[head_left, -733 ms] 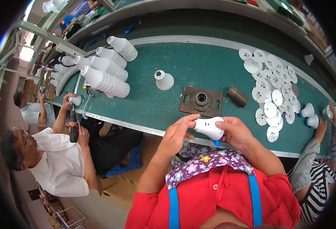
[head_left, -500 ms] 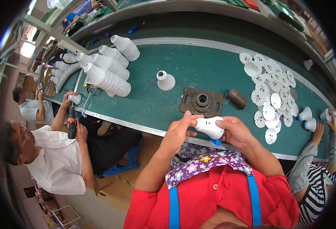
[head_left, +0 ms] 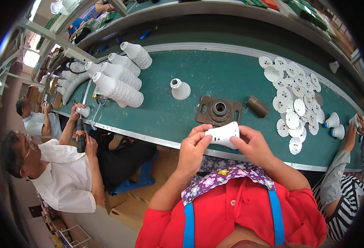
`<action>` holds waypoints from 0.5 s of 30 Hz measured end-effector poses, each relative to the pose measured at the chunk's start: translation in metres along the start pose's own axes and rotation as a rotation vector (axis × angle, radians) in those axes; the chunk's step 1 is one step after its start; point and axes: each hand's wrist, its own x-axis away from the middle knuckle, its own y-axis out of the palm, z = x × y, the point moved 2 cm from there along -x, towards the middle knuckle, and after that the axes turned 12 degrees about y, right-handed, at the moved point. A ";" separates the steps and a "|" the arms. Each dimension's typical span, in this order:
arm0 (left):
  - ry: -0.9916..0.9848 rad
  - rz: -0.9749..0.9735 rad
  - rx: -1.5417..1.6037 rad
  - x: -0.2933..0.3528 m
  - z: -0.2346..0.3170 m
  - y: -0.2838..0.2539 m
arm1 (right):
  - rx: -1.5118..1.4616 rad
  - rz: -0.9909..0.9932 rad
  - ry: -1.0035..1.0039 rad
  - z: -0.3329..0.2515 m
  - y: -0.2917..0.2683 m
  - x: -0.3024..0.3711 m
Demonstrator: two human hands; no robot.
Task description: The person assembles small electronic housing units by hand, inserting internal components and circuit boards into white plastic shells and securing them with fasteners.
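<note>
Between my hands, just above the table's near edge, lies a white flared plastic housing (head_left: 222, 136) with small slots in its side, tilted sideways. My left hand (head_left: 195, 145) pinches its narrow end between thumb and fingers. At the wide end, my right hand (head_left: 253, 142) grips the rim. A bit of blue shows under that end, mostly hidden. Right behind the housing sits a brown metal fixture (head_left: 220, 110) with a round raised socket. To its right a brown cylinder (head_left: 257, 106) lies on its side. Another white housing (head_left: 180, 89) stands upright farther left.
Stacked white housings (head_left: 118, 84) crowd the green table (head_left: 165, 111) at left. Many white round discs (head_left: 291, 95) are spread at right, beside two housings with blue parts (head_left: 334, 124). One co-worker holds a power drill (head_left: 80, 136) at left; another person's hands (head_left: 350, 134) work at far right.
The housing has turned in my hands, its wide end rising and its slots now facing up toward me. My left fingers have shifted from its tip to around the narrow end.
</note>
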 end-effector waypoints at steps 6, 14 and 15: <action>0.103 0.115 0.274 0.007 0.006 -0.009 | -0.156 -0.109 0.310 0.022 -0.026 0.018; 0.357 -0.043 0.091 0.015 0.012 -0.003 | -0.790 -0.270 0.543 0.010 0.003 0.022; 0.355 -0.056 0.090 0.016 0.011 -0.003 | -0.800 -0.168 0.475 0.010 0.002 0.020</action>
